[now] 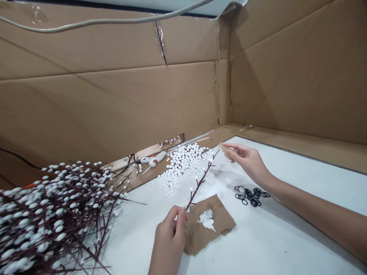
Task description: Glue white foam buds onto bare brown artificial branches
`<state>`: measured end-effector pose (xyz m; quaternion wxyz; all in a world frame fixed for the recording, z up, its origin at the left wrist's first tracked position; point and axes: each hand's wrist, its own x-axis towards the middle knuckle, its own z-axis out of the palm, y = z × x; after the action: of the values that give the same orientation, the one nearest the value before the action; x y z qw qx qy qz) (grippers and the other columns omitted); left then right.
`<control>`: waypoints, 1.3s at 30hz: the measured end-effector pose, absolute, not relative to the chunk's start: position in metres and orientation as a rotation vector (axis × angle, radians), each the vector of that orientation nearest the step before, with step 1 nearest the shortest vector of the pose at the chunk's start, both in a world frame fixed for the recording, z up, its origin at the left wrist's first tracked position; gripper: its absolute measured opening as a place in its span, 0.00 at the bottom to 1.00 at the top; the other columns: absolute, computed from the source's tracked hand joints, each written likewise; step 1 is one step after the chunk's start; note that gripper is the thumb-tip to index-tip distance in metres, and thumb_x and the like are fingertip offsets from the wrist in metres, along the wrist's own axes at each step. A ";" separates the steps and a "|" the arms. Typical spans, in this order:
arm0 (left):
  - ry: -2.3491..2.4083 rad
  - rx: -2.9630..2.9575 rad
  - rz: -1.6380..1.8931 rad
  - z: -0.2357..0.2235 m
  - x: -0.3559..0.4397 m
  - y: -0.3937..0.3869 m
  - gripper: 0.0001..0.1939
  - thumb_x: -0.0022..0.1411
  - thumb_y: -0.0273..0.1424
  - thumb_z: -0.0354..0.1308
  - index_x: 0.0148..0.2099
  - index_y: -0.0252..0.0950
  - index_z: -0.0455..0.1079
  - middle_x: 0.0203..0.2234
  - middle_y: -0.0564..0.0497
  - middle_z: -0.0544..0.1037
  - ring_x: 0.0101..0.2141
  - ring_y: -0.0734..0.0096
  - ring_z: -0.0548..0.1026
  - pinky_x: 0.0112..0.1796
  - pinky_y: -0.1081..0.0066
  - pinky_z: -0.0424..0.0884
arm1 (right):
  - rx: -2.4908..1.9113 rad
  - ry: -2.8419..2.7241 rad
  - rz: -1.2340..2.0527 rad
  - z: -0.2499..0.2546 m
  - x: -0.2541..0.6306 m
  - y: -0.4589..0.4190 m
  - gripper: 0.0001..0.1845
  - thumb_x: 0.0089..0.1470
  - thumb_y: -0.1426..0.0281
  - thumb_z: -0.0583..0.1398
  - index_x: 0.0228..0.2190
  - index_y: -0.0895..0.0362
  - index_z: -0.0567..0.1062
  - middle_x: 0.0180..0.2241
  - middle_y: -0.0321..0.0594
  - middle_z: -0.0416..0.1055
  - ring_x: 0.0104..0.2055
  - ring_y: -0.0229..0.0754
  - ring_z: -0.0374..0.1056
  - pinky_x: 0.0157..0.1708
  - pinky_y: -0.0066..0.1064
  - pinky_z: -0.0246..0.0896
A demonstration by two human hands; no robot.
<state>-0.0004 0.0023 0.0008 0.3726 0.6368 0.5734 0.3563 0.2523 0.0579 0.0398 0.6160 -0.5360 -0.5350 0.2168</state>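
Note:
My left hand (169, 240) is shut on the lower end of a thin dark brown twig (202, 179) with a few white beads on it. Its fingers sit at the left edge of a torn cardboard scrap (210, 227) smeared with white paste (207, 219). My right hand (246, 160) pinches a small piece of cardboard (224, 150) between thumb and fingers, close to the twig's upper tip. A heap of white foam beads (182, 168) lies to the left of that hand.
A large bundle of dark branches with white buds (54, 217) fills the lower left. Black rubber rings (252, 196) lie on the white table top (286, 236) under my right forearm. A white and red hot glue gun (153, 159) rests at the back, before cardboard walls (114, 103).

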 end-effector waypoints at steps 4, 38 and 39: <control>1.475 1.631 0.918 0.001 0.000 0.003 0.19 0.58 0.48 0.43 0.25 0.39 0.60 0.09 0.62 0.49 0.14 0.76 0.51 0.18 0.75 0.49 | -1.243 -1.243 0.492 0.040 0.252 0.057 0.22 0.47 0.60 0.59 0.42 0.59 0.73 0.24 0.38 0.69 0.27 0.39 0.63 0.29 0.32 0.60; 1.477 1.588 0.972 0.001 0.003 0.001 0.23 0.54 0.53 0.43 0.24 0.39 0.59 0.08 0.63 0.49 0.12 0.77 0.49 0.16 0.76 0.46 | -1.238 -1.238 0.479 0.043 0.250 0.056 0.22 0.46 0.59 0.60 0.41 0.59 0.74 0.24 0.39 0.70 0.27 0.39 0.63 0.29 0.32 0.63; 1.484 1.589 0.978 0.001 0.003 0.001 0.22 0.55 0.53 0.43 0.24 0.39 0.59 0.08 0.62 0.49 0.12 0.77 0.49 0.16 0.76 0.46 | -1.240 -1.242 0.475 0.043 0.250 0.056 0.22 0.46 0.59 0.60 0.40 0.59 0.74 0.24 0.39 0.70 0.27 0.39 0.64 0.29 0.32 0.63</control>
<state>0.0026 0.0008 0.0006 0.3695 0.6193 0.5784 0.3812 0.2497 0.0563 0.0427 0.6146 -0.5380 -0.5388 0.2061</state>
